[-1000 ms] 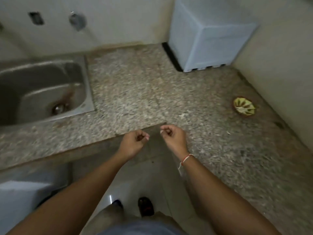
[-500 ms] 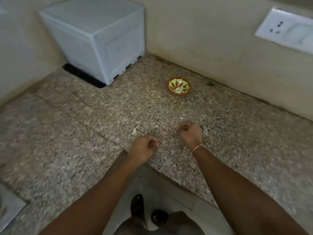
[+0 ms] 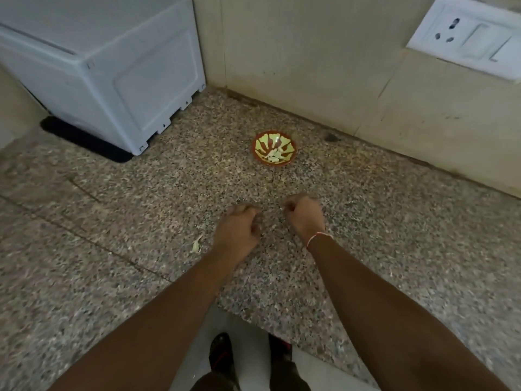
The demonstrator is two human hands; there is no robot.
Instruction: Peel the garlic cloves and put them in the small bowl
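Note:
The small red and yellow bowl [image 3: 254,149] stands on the speckled granite counter [image 3: 394,221] near the back wall. Pale peeled garlic cloves [image 3: 273,157] lie in it. My left hand [image 3: 238,230] hovers low over the counter in front of the bowl with its fingers curled under, and I see nothing in it. My right hand [image 3: 304,215], with a thin band at the wrist, is a little to the right and also curled, pinching a small garlic clove that its fingers mostly hide. Both hands are about a hand's length short of the bowl.
A white box-shaped appliance [image 3: 112,74] stands at the back left on a dark mat. A wall socket plate [image 3: 465,38] is at the top right. A scrap of garlic peel [image 3: 196,245] lies left of my left hand. The counter's inner corner edge [image 3: 225,306] is below my forearms.
The view has swung right, away from the sink, and now faces the bowl. Both hands have moved forward over the counter towards the bowl, still curled.

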